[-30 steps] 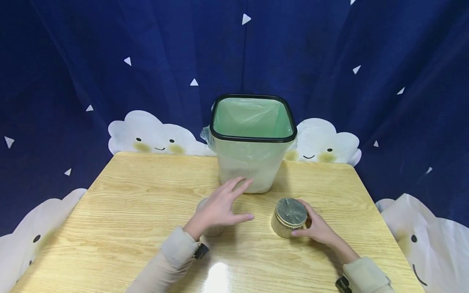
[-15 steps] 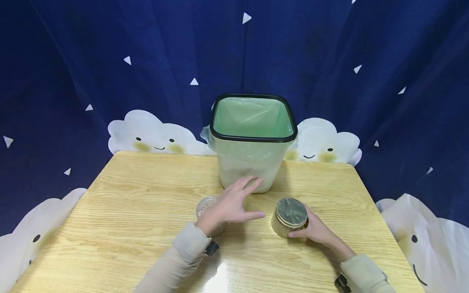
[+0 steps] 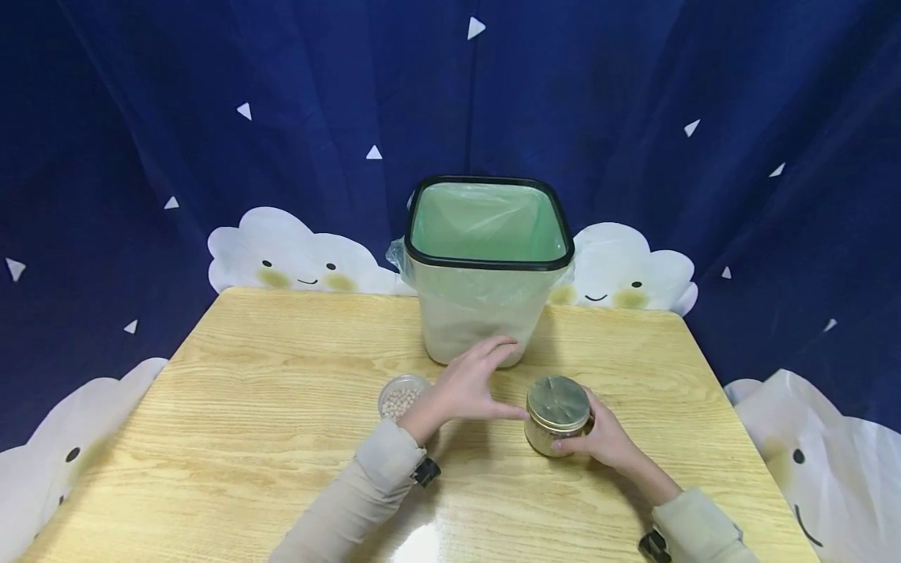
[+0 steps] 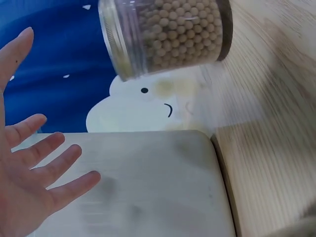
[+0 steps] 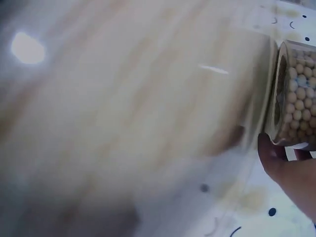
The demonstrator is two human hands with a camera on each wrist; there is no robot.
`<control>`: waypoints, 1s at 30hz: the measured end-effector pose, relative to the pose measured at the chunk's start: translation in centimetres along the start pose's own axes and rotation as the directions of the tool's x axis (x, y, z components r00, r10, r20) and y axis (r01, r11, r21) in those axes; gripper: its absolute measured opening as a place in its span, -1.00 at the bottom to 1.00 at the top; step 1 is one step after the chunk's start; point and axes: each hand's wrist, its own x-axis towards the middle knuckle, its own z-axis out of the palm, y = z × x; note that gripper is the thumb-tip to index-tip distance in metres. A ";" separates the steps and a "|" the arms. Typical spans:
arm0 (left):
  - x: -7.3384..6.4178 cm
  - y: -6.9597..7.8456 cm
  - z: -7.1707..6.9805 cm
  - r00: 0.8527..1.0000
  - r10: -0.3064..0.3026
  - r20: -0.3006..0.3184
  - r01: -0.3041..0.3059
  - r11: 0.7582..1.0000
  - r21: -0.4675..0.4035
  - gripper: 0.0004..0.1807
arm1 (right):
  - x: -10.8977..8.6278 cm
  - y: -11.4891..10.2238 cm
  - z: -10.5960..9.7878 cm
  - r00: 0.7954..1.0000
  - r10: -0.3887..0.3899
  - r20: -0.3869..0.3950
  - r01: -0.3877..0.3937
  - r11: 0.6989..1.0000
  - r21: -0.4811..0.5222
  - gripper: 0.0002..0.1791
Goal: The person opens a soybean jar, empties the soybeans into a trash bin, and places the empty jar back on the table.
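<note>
A clear jar [image 3: 551,438] of small beige balls, topped by a gold screw lid [image 3: 558,400], stands upright on the table. My right hand [image 3: 611,439] holds its right side, thumb at the front and fingers round the back; only part of this hand [image 5: 291,175] shows in the right wrist view. My left hand [image 3: 468,387] reaches in from the left, fingers apart and thumb tip close by the lid's left edge. In the left wrist view the left hand [image 4: 29,187] has nothing in it. Partly behind the left forearm sits an uncovered clear container [image 3: 401,399] with similar balls.
A white bin [image 3: 479,313] with a black rim and a clear liner stands at the back middle, just beyond the left hand. The wooden table [image 3: 281,375] ends at a dark blue curtain [image 3: 317,94] with white clouds.
My left hand has moved right toward the jar, uncovering more of the container of balls. My right hand stays on the jar, its thumb slightly further round the front.
</note>
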 end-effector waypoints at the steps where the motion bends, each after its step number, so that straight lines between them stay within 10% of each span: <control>1: 0.1 0.1 0.0 1.000 0.000 -0.002 0.000 1.000 -0.006 -0.01 | 0.0 -0.2 0.0 1.000 -0.004 -0.004 0.004 1.000 -0.003 0.02; 30: 2.1 1.1 2.4 0.973 0.210 0.090 -0.184 0.953 -0.240 -0.07 | -0.1 -4.5 -0.3 0.987 -0.159 0.018 0.159 0.962 -0.222 -0.05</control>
